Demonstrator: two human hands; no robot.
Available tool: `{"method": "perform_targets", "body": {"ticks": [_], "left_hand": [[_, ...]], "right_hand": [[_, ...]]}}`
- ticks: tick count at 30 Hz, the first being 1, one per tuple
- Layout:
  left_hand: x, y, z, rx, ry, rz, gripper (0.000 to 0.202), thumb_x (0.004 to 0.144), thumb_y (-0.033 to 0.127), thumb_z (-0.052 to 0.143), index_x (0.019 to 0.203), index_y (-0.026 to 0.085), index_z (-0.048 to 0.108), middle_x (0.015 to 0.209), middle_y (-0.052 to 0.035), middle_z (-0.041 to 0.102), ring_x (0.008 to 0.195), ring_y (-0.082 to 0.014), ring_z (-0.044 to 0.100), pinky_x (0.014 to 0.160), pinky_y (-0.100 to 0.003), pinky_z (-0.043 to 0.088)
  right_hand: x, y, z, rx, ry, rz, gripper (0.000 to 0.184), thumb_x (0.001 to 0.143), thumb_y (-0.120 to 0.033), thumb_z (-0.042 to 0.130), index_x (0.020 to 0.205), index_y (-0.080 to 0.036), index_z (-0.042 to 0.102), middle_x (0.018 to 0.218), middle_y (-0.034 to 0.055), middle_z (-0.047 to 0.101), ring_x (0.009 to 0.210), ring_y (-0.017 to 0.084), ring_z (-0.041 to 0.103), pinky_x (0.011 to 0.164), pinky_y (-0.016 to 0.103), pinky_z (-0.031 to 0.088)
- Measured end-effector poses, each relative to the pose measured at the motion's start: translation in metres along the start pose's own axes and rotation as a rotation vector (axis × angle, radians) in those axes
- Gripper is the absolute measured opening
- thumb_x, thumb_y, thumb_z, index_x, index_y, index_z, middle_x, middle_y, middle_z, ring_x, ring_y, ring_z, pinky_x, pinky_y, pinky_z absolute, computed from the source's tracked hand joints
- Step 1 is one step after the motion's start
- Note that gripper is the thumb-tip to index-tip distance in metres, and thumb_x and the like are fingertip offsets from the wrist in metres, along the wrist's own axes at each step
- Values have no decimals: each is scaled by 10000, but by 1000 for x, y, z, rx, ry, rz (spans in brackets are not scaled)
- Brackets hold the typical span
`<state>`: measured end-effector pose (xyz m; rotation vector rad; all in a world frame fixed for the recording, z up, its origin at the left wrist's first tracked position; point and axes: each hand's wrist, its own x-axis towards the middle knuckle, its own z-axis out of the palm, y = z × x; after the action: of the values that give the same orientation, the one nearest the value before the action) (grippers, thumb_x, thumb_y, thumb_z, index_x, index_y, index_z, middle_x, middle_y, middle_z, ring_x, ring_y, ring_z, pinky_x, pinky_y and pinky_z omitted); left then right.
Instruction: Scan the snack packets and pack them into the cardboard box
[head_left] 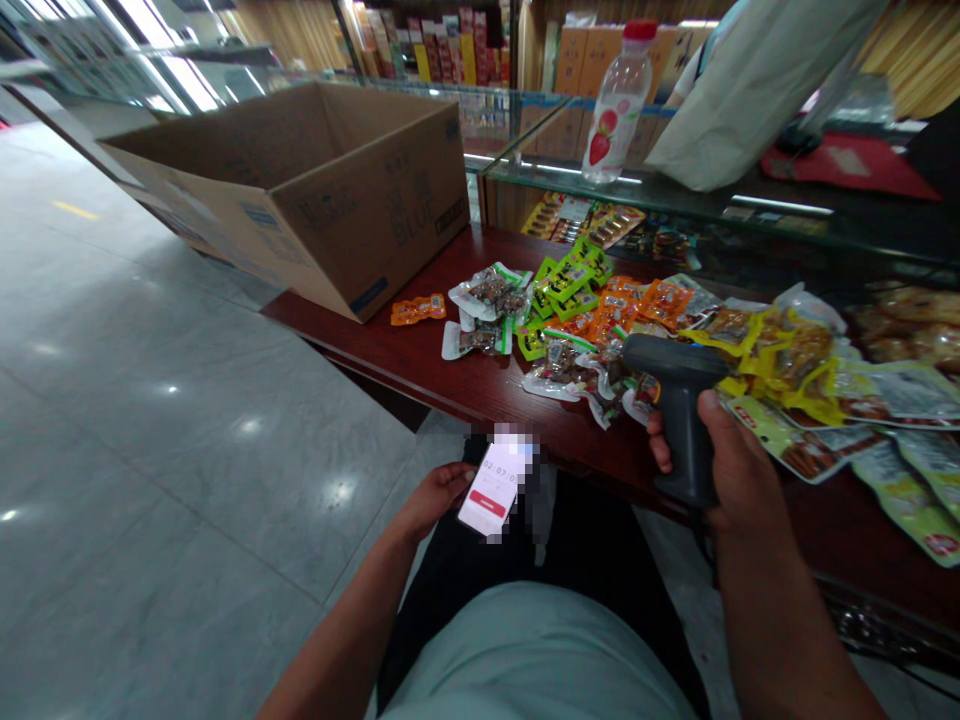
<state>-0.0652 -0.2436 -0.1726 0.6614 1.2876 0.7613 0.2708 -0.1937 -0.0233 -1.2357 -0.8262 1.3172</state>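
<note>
The person's right hand [739, 470] has its grip closed around the handle of a black handheld barcode scanner [679, 400], with the scanner's nose tipped toward a loose heap of snack packets [570, 310]. The heap lies on a dark red wooden worktop [420, 360], just right of an open cardboard box [375, 210]. The left hand [431, 500] has its grip closed on a smartphone [490, 487], held low and well in front of the box, its screen partly blurred out. Farther back and to the right of the box stands a plastic bottle [619, 110] with a red cap. A firm hold on the handle should keep the nose steady, and a packet lying flat, printed face up, would give it a cleaner view than the jumbled pile.
</note>
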Motion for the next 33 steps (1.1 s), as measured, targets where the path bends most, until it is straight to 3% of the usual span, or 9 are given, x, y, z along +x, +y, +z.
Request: {"method": "perform_targets", "body": {"ticks": [16, 21, 33], "left_hand": [[-1, 0, 5, -77, 13, -20, 644, 544, 593, 922, 946, 122, 744, 883, -93, 776, 737, -198, 704, 728, -304, 546], [-4, 3, 8, -99, 8, -37, 624, 528, 577, 934, 924, 128, 756, 864, -90, 778, 722, -196, 702, 706, -294, 545], [-2, 4, 11, -91, 23, -32, 527, 632, 510, 901, 935, 116, 728, 851, -95, 765, 692, -184, 694, 664, -279, 527]], "right_hand": [[1, 1, 0, 14, -11, -25, 416, 851, -615, 696, 918, -216, 794, 713, 49, 722, 467, 140, 583, 377, 231, 456], [3, 2, -3, 14, -47, -24, 403, 840, -612, 709, 858, -219, 795, 707, 56, 718, 462, 148, 584, 381, 248, 470], [2, 2, 0, 12, -20, -39, 407, 838, -613, 709, 887, -216, 781, 689, 54, 718, 458, 159, 590, 370, 254, 465]]}}
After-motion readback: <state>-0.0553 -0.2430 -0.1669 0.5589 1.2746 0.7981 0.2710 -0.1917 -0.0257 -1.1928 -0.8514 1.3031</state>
